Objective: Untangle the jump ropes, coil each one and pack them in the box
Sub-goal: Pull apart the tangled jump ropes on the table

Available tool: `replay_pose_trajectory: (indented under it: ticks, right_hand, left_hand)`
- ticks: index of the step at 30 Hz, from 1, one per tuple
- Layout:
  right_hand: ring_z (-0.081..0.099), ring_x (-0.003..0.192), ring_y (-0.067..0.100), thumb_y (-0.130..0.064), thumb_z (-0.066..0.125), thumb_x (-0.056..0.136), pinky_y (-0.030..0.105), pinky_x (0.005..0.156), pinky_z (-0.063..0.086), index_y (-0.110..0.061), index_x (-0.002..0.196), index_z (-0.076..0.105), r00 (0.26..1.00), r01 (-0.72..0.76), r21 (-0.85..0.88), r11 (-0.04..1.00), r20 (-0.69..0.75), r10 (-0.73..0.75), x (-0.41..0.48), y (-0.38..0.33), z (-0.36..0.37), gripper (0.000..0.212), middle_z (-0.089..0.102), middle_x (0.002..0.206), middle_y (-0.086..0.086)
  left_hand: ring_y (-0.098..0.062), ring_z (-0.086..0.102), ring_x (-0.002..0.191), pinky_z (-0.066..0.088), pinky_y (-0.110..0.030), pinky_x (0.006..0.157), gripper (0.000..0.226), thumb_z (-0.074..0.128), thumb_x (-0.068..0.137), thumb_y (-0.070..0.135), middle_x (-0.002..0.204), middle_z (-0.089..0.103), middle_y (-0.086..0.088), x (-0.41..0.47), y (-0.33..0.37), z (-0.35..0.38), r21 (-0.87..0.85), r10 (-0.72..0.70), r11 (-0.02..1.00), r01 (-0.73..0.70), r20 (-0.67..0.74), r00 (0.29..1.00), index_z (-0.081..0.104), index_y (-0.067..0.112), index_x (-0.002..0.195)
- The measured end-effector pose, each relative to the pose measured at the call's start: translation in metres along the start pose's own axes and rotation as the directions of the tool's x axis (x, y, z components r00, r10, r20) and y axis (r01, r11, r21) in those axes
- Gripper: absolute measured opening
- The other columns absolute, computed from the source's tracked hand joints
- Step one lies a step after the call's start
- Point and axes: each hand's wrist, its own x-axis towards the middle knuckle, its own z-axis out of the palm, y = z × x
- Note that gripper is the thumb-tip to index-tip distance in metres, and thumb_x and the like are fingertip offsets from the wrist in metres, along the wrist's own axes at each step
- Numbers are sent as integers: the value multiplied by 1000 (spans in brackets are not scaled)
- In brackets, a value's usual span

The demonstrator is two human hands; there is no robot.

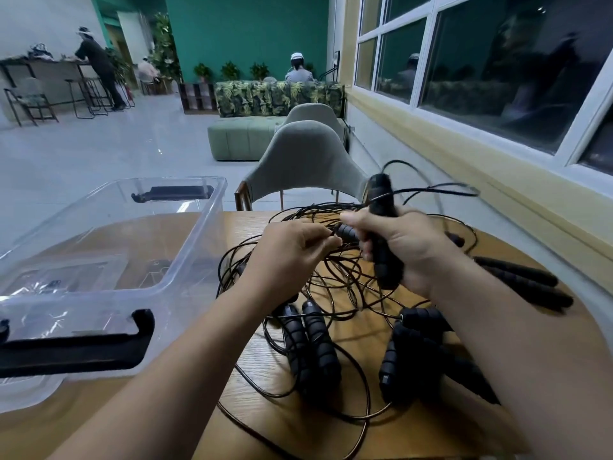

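A tangle of thin black jump ropes [335, 280] lies on the wooden table [298, 426]. My right hand [404, 247] grips an upright black foam handle [383, 227] above the pile; its cord loops off toward the window. My left hand [292, 250] pinches a cord right beside a second handle's end [346, 232]. Two handles [311, 343] lie side by side in front of my left wrist, and more handles [414, 353] lie under my right forearm. The clear plastic box [199, 234] with black clasps stands open at the left.
Two more black handles [524, 283] lie at the table's right edge by the window wall. A grey chair [305, 161] stands behind the table. A person sits far back at a sofa; another stands at a counter at the far left.
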Motion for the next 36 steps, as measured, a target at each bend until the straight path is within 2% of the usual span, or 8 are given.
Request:
replay_pose_trajectory:
  ticks: [3, 9, 16, 21, 24, 27, 32, 36]
  right_hand:
    - [52, 54, 19, -15, 87, 87, 31, 51, 44, 4, 93, 70, 996, 90, -225, 970, 24, -87, 2, 9, 4, 26, 59, 64, 6]
    - [57, 53, 18, -11, 83, 92, 28, 49, 46, 9, 95, 70, 968, 249, -373, 894, 68, -242, 0, 16, 6, 24, 63, 63, 7]
    - [64, 61, 20, -15, 84, 91, 30, 57, 53, 3, 96, 72, 966, 257, -434, 863, 102, -236, -1, -15, 4, 22, 72, 73, 9]
    - [61, 63, 19, -9, 82, 91, 31, 58, 52, -6, 92, 68, 956, 289, -251, 924, 18, -294, 1, -55, 7, 14, 68, 72, 6]
    - [58, 60, 15, -7, 82, 89, 28, 55, 49, -10, 87, 66, 959, 276, -127, 953, -29, -282, 4, -67, 13, 16, 65, 68, 5]
    - [57, 59, 16, -7, 81, 90, 27, 54, 48, -11, 87, 65, 969, 245, -134, 960, 3, -246, 7, -63, 24, 16, 64, 68, 5]
    - [55, 56, 16, -6, 79, 90, 27, 53, 46, -14, 83, 64, 975, 224, -92, 970, 24, -223, 16, -64, 31, 19, 64, 68, 5]
    - [55, 56, 16, -7, 80, 90, 27, 53, 46, -14, 82, 65, 978, 209, -79, 975, 7, -209, 21, -57, 27, 19, 64, 68, 5]
  left_hand:
    - [-12, 57, 67, 45, -36, 59, 16, 72, 99, 33, 75, 64, 6, 0, 1, -2, 103, 59, 993, -57, -21, 998, 81, 20, 94]
    - [-11, 57, 68, 48, -36, 59, 13, 71, 90, 33, 74, 62, 8, -1, 1, -1, 119, 73, 990, -70, -27, 997, 78, 23, 85]
    - [0, 58, 68, 36, -12, 56, 25, 89, 82, 37, 72, 63, 14, -2, 2, 1, 74, -49, 996, 49, -14, 999, 66, 34, 71]
    - [3, 61, 72, 43, -16, 62, 15, 88, 83, 33, 75, 69, 17, -10, -6, 6, 95, -135, 988, 122, 135, 982, 74, 34, 77]
    - [1, 67, 75, 49, -14, 64, 12, 87, 84, 34, 80, 74, 13, -11, -4, 8, -61, -180, 981, 185, 88, 980, 76, 31, 84]
    - [-4, 73, 81, 61, -24, 73, 15, 87, 87, 32, 88, 78, 9, -8, 6, 7, -238, -209, 948, 213, 43, 977, 77, 30, 98]
    - [-17, 77, 94, 62, -38, 87, 16, 67, 100, 14, 94, 81, 3, -8, 18, 10, -408, -224, 885, 223, 44, 973, 81, 20, 103]
    - [-10, 75, 94, 50, -12, 79, 24, 59, 103, 15, 95, 81, 2, -13, 22, 1, -432, -229, 860, 271, 149, 962, 82, 16, 97]
